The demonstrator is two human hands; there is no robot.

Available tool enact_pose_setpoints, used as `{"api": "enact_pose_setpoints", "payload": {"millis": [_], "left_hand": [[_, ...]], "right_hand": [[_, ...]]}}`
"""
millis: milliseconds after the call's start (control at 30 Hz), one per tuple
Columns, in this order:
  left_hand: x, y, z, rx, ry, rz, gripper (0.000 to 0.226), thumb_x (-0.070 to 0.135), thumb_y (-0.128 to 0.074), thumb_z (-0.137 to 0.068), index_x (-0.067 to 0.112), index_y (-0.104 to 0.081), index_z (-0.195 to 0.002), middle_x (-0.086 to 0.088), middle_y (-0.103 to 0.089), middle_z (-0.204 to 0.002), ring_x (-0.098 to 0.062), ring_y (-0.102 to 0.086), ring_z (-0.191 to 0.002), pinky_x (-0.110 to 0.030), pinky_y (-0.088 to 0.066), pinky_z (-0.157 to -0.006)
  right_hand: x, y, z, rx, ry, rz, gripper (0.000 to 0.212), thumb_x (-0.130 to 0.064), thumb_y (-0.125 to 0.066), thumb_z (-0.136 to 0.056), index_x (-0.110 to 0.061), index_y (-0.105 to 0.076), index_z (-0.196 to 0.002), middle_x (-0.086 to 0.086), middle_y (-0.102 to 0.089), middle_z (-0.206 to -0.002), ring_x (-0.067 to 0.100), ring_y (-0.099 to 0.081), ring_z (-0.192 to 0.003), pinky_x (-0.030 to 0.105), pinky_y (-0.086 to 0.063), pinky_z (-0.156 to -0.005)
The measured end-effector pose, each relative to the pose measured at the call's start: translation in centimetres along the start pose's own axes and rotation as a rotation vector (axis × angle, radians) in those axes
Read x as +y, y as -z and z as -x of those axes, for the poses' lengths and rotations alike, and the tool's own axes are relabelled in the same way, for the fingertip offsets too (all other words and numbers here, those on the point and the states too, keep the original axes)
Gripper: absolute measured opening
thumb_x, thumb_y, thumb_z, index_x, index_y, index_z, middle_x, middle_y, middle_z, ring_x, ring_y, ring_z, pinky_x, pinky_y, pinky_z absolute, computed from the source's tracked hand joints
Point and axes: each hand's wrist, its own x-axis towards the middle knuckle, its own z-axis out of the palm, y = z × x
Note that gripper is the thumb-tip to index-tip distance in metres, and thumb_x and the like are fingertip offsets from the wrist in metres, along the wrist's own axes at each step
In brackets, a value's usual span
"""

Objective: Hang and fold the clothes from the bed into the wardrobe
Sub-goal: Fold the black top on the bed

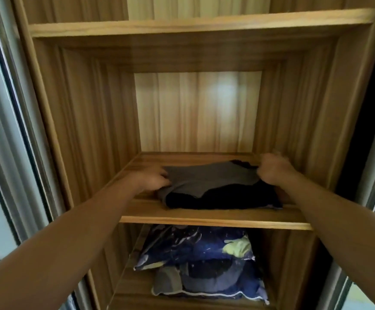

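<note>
Currently the folded grey-and-black garment [213,182] lies flat on the middle wardrobe shelf [215,218], so this item is nearly stowed and only release remains. My left grip [153,180] holds its left edge; my right grip [271,170] pinches its rear right corner. Its long axis runs left to right, parallel to the shelf front. The bed is out of view, so I cannot judge what clothing remains.
</note>
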Motion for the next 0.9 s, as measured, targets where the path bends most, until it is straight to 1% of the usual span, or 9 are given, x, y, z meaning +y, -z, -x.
{"api": "enact_pose_setpoints", "payload": {"millis": [100, 233, 333, 467, 567, 700, 767, 833, 900], "left_hand": [[-0.6, -0.4, -1.2, 0.061, -0.092, -0.049, 0.041, 0.032, -0.062, -0.097, 0.019, -0.060, -0.136, -0.002, -0.057, -0.141, -0.020, -0.053, -0.127, -0.029, -0.040, -0.107], [0.8, -0.9, -1.7, -0.047, -0.257, -0.035, 0.044, 0.037, -0.057, -0.100, 0.026, -0.054, -0.143, 0.006, -0.050, -0.147, -0.014, -0.045, -0.135, -0.020, -0.030, -0.105], [1.5, -1.9, -2.8, -0.186, -0.265, -0.200, 0.048, 0.046, -0.046, -0.103, 0.027, -0.049, -0.148, 0.006, -0.043, -0.155, -0.013, -0.039, -0.141, -0.024, -0.027, -0.114], [1.5, -2.1, -4.0, -0.152, -0.165, -0.408, 0.058, 0.059, -0.033, -0.102, 0.031, -0.041, -0.152, -0.001, -0.037, -0.159, -0.024, -0.039, -0.143, -0.037, -0.031, -0.117], [1.3, -1.8, -4.4, -0.113, -0.069, -0.591, 0.066, 0.064, -0.024, -0.100, 0.026, -0.042, -0.151, -0.008, -0.041, -0.156, -0.030, -0.044, -0.138, -0.040, -0.037, -0.112], [0.7, -0.9, -4.2, -0.081, 0.088, -0.763, 0.080, 0.071, -0.019, -0.097, 0.015, -0.049, -0.144, -0.010, -0.050, -0.148, -0.031, -0.051, -0.129, -0.045, -0.042, -0.107], [0.3, -0.2, -3.4, -0.052, 0.105, -0.800, 0.073, 0.066, -0.023, -0.100, 0.014, -0.050, -0.143, -0.008, -0.049, -0.147, -0.029, -0.050, -0.130, -0.042, -0.042, -0.104], [-0.6, 0.5, -3.1, -0.020, 0.068, -0.754, 0.058, 0.056, -0.031, -0.103, 0.015, -0.056, -0.135, -0.007, -0.055, -0.138, -0.027, -0.054, -0.122, -0.039, -0.045, -0.098], [-2.7, 0.6, -3.4, 0.030, -0.026, -0.632, 0.044, 0.049, -0.040, -0.102, 0.018, -0.061, -0.126, -0.010, -0.058, -0.132, -0.027, -0.056, -0.117, -0.034, -0.045, -0.093]], "right_hand": [[-2.2, -1.3, 2.3, 0.026, 0.130, 0.261, 0.048, -0.051, -0.044, -0.099, -0.018, -0.060, -0.129, 0.014, -0.052, -0.135, 0.036, -0.045, -0.127, 0.044, -0.045, -0.098], [-3.6, -4.1, 3.8, -0.259, 0.194, 0.267, 0.086, -0.081, -0.036, -0.088, -0.023, -0.040, -0.151, 0.009, -0.042, -0.155, 0.030, -0.042, -0.138, 0.044, -0.042, -0.107], [-3.3, -5.5, 2.2, -0.300, 0.212, 0.274, 0.080, -0.069, -0.049, -0.092, -0.022, -0.035, -0.155, 0.007, -0.038, -0.158, 0.029, -0.043, -0.139, 0.042, -0.041, -0.110], [-3.6, -6.5, -0.8, -0.300, 0.273, 0.274, 0.064, -0.054, -0.050, -0.099, -0.020, -0.039, -0.152, 0.009, -0.042, -0.155, 0.030, -0.047, -0.134, 0.041, -0.044, -0.108], [-4.5, -7.6, -2.9, -0.288, 0.314, 0.204, 0.063, -0.047, -0.047, -0.103, -0.023, -0.028, -0.158, 0.015, -0.027, -0.161, 0.034, -0.039, -0.140, 0.040, -0.037, -0.113], [-7.2, -10.1, -4.8, -0.080, 0.238, 0.230, 0.057, -0.043, -0.048, -0.103, -0.027, -0.029, -0.154, 0.021, -0.027, -0.156, 0.041, -0.042, -0.132, 0.045, -0.044, -0.105], [-9.4, -10.8, -4.7, 0.008, 0.258, 0.154, 0.045, -0.040, -0.044, -0.104, -0.022, -0.043, -0.145, 0.020, -0.047, -0.143, 0.036, -0.049, -0.122, 0.038, -0.045, -0.091], [-11.3, -11.2, -3.8, -0.067, 0.329, -0.091, 0.050, -0.050, -0.036, -0.106, -0.017, -0.050, -0.141, 0.016, -0.057, -0.137, 0.031, -0.056, -0.117, 0.032, -0.043, -0.082], [-12.8, -11.6, -2.9, -0.231, 0.380, -0.229, 0.065, -0.061, -0.035, -0.102, -0.019, -0.044, -0.149, 0.010, -0.051, -0.147, 0.028, -0.052, -0.129, 0.031, -0.043, -0.094]]}}
